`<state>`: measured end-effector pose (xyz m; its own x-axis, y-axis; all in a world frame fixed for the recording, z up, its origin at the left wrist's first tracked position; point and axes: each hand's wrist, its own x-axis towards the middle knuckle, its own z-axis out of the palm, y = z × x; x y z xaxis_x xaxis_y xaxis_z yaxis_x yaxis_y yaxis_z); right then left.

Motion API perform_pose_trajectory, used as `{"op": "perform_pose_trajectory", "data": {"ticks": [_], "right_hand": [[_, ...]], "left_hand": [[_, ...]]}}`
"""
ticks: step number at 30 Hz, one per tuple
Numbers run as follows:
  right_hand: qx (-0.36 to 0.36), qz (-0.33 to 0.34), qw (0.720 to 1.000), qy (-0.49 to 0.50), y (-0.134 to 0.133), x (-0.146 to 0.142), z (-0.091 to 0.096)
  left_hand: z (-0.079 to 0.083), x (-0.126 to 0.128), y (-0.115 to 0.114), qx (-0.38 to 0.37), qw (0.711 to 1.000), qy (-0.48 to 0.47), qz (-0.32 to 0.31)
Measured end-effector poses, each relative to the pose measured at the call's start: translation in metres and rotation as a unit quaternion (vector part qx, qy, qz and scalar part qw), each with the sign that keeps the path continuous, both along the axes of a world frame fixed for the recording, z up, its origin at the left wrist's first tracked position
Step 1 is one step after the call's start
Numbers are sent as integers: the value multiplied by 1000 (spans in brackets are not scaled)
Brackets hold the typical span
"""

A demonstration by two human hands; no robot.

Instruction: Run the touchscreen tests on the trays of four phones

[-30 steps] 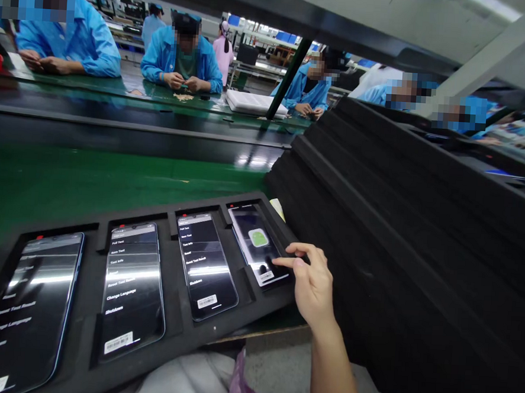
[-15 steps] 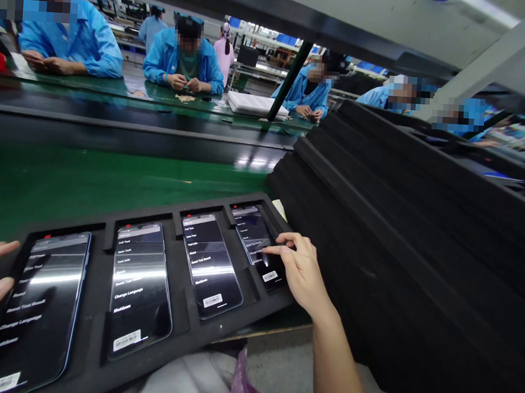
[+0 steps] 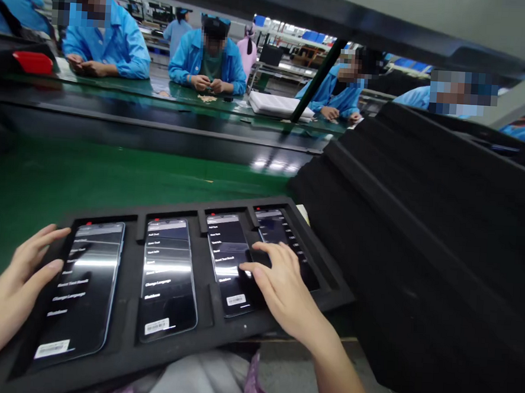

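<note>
A black foam tray (image 3: 126,307) holds several smartphones in a row of slots, their screens lit with a white-lettered menu. At its left end, beside the leftmost phone (image 3: 89,304), my left hand (image 3: 24,274) rests with thumb and fingers apart at the tray's edge. My right hand (image 3: 283,287) reaches over the third phone (image 3: 228,242), a fingertip at its screen near the lower menu lines. That hand's fingers are spread and partly bent, and it covers some of the rightmost phone (image 3: 276,224). Between them lies the second phone (image 3: 167,303), untouched.
A tall stack of black foam trays (image 3: 402,240) stands close on the right. The green bench top (image 3: 113,169) stretches behind my tray. Across the line, people in blue jackets (image 3: 107,39) sit working, near a white stack of trays (image 3: 274,105) and a red container (image 3: 33,62).
My right hand has moved left from the rightmost phone to the third one. The view has shifted left, so more of my left hand shows at the tray's end.
</note>
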<state>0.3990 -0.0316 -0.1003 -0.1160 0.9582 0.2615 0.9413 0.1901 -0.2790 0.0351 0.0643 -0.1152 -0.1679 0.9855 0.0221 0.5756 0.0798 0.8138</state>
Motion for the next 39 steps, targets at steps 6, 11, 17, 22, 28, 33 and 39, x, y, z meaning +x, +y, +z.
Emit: {"op": "perform_pose_trajectory", "data": {"ticks": [6,11,17,22,28,33,39], "right_hand": [[55,59,997,-9,9,-49,6],[24,120,992,-31,16,-87,4],[84,98,991,-30,17,-83,-6],[106,98,988,-49,21,-72,-15],[116,98,986,-69,23,-68,-17],[98,126,984,-78,32,-58,-7],[49,126,989,-56,63,-54,5]], "left_hand": [[3,3,-7,22,996,-87,-11],[-12,-7,-14,1,986,-158,-54],[-15,-11,-26,5,983,-149,-109],[-11,-11,-28,1,986,-103,-129],[-13,-11,-29,4,986,-100,-131],[-6,-15,-27,7,990,-43,-135],[11,-16,-13,25,980,114,-160]]}}
